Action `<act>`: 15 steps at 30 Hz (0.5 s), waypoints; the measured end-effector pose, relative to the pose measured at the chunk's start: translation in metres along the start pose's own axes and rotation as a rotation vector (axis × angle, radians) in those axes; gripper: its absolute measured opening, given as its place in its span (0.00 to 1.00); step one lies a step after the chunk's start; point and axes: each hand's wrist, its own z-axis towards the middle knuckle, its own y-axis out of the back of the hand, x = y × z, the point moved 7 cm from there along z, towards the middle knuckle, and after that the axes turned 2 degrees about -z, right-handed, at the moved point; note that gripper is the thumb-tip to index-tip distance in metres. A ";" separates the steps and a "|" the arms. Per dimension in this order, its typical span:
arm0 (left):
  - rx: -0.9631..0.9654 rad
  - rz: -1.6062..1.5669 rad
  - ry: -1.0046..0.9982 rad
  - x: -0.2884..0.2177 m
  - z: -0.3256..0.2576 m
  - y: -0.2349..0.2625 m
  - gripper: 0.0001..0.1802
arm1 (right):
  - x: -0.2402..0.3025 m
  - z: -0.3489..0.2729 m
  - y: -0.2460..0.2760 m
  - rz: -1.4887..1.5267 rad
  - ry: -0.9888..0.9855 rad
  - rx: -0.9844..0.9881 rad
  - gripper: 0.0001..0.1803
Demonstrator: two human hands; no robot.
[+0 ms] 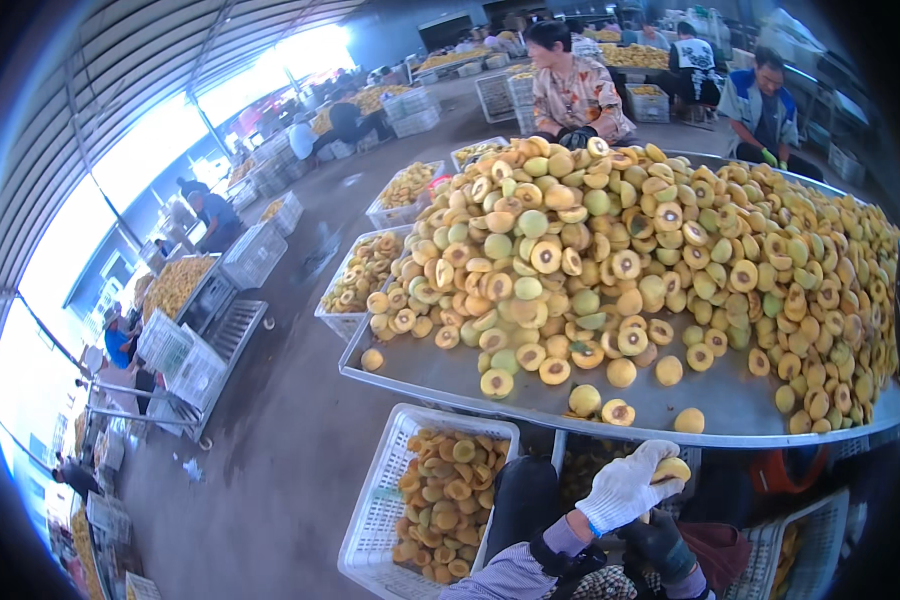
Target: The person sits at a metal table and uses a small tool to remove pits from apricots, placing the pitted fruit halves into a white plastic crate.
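My left hand, in a white knit glove with a blue-edged cuff, pinches a yellow apricot between thumb and fingers just off the table's near edge. Close below it is my right hand in a dark glove, its fingers curled and partly hidden; what they hold does not show clearly. Beyond both hands, a large heap of apricots, many cut in half with brown pits showing, covers the metal table. A few loose apricots lie along its near rim.
A white crate of apricot halves stands at my left knee, another crate at my right. More filled crates line the table's left side. Two people work across the heap. Grey floor stretches left toward other workstations.
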 end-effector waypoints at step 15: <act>0.133 -0.174 0.218 0.005 -0.001 0.009 0.26 | -0.001 0.006 -0.009 -0.002 -0.053 0.015 0.14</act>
